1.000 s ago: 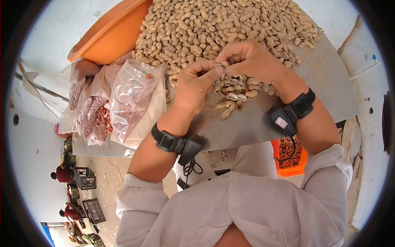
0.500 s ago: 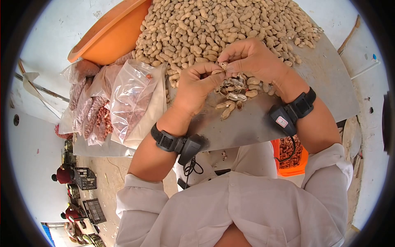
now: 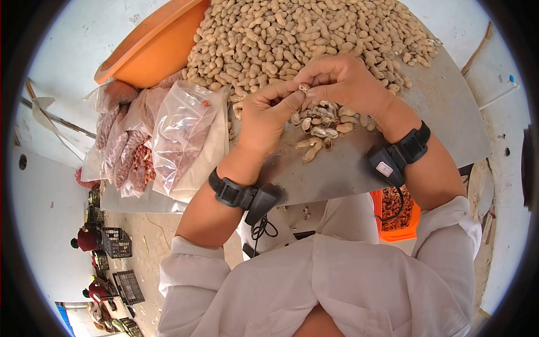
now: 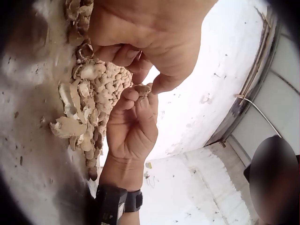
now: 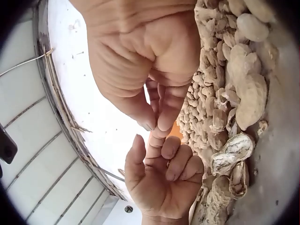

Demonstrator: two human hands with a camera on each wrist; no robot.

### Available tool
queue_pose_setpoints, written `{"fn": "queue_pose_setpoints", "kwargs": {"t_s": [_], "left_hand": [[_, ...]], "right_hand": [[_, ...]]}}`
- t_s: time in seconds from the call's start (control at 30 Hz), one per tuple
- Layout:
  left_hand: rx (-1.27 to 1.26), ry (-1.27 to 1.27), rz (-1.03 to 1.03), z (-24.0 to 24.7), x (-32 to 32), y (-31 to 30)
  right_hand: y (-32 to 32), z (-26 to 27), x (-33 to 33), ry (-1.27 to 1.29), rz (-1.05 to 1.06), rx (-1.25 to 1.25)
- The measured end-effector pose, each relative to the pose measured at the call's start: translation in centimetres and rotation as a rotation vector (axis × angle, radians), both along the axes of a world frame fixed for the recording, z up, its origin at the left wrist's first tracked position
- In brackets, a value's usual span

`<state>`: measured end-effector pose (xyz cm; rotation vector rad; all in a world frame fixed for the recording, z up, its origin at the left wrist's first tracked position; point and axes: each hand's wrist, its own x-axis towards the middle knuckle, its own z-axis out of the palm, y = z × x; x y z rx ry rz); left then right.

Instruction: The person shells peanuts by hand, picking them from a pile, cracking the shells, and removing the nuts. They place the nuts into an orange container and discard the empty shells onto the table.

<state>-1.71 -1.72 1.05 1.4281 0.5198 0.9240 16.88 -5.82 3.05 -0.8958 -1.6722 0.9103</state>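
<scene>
One small tan peanut piece [image 3: 304, 87], held above a grey metal surface [image 3: 320, 174].
Right hand [image 3: 351, 84] pinching it; left hand [image 3: 264, 118] at it, grip cannot be told. Bare room along near edge and right side; heaped tan unshelled peanuts [image 3: 269, 33] beyond, clear plastic bags [image 3: 179, 140] left.

Both hands [image 3: 261, 121] [image 3: 352, 87] pinch a peanut [image 3: 304, 87] near split shells [image 3: 324, 132] and a large peanut heap [image 3: 292, 39].
</scene>
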Motion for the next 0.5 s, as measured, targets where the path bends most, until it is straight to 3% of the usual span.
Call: {"fn": "queue_pose_setpoints", "kwargs": {"t_s": [0.07, 0.27, 0.37, 0.5], "left_hand": [[0.012, -0.011, 0.004, -0.3, -0.1, 0.2], [-0.064, -0.108, -0.045, -0.6, -0.2, 0.5], [-0.14, -0.142, -0.062, -0.4, -0.2, 0.3], [-0.154, -0.11, -0.129, -0.2, -0.5, 0.5]], "right_hand": [[0.4, -0.5, 0.0, -0.086, -0.039, 0.157], [-0.5, 0.2, -0.7, -0.099, -0.042, -0.032], [-0.8, 0.3, -1.1, -0.069, -0.087, -0.006], [-0.9, 0.5, -1.0, -0.226, -0.154, 0.09]]}}
